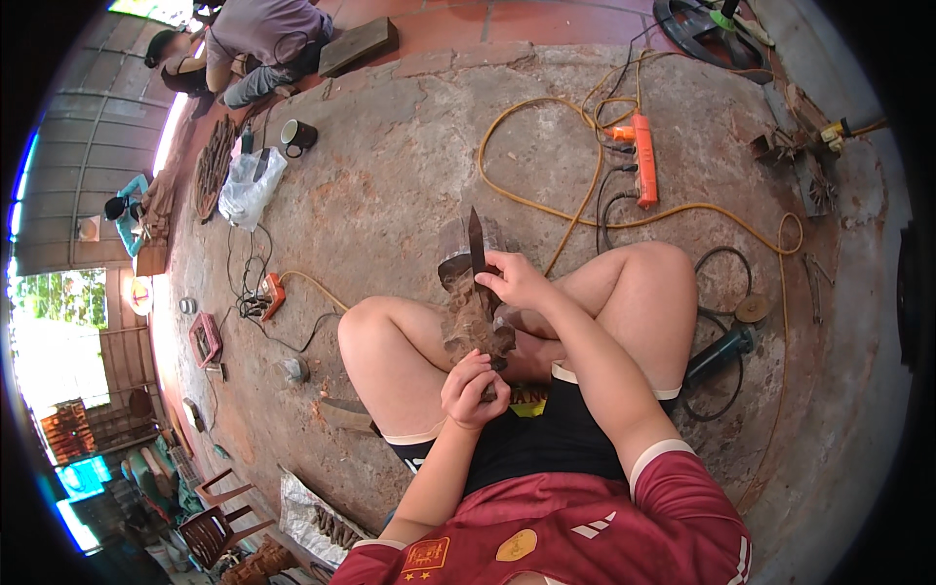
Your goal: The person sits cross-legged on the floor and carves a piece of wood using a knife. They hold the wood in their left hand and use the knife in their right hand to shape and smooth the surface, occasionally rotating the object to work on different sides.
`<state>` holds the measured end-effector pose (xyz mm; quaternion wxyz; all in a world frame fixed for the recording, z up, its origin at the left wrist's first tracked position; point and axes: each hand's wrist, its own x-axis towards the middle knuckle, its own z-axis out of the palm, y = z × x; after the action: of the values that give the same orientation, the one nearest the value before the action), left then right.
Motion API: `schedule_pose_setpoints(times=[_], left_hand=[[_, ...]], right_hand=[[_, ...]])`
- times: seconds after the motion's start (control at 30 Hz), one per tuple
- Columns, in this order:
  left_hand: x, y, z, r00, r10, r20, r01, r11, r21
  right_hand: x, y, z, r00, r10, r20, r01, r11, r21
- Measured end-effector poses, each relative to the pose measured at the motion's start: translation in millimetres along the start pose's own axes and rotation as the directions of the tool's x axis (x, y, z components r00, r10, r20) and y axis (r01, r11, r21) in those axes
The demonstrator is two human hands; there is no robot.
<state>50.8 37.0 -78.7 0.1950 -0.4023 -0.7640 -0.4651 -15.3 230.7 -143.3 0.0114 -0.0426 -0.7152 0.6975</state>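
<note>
The right hand [514,281] clamped its fingers on a pointed file-like tool [476,237] over a wooden carving [468,310]; the left hand [474,392] wrapped its fingers round the carving's near end; shaping seemed advanced, surfaces unfinished

- Your brown carved wooden piece [466,314] is lying lengthwise before you, showing a rough, knobbly surface and a smoother, dark, blocky far end.
- Your dark, narrow blade [476,239] is lying over that far end, pointing its tapered tip away from you, and your right hand [514,281] is touching it.
</note>
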Motion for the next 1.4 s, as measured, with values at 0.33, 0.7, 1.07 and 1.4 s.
schedule_pose_setpoints(times=[0.33,0.7,1.07,1.4], left_hand=[[0.7,-0.1,0.6,1.000,0.004,0.001,-0.004,1.000,-0.004],[0.1,-1.4,2.1,1.000,0.010,-0.007,-0.010,1.000,-0.012],[-1.2,-1.0,-0.4,1.000,0.002,0.002,-0.002,1.000,-0.005],[0.8,0.0,0.6,1.000,0.007,0.000,-0.007,1.000,-0.015]], right_hand=[[0.8,6.1,1.2,0.999,-0.021,-0.030,0.021,1.000,0.011],[-0.5,9.9,5.0,0.999,0.012,-0.032,-0.010,0.997,0.075],[-2.9,-25.1,1.0,0.995,0.012,0.098,-0.007,0.999,-0.052],[1.2,0.9,-12.4,0.983,0.122,0.134,-0.149,0.965,0.217]])
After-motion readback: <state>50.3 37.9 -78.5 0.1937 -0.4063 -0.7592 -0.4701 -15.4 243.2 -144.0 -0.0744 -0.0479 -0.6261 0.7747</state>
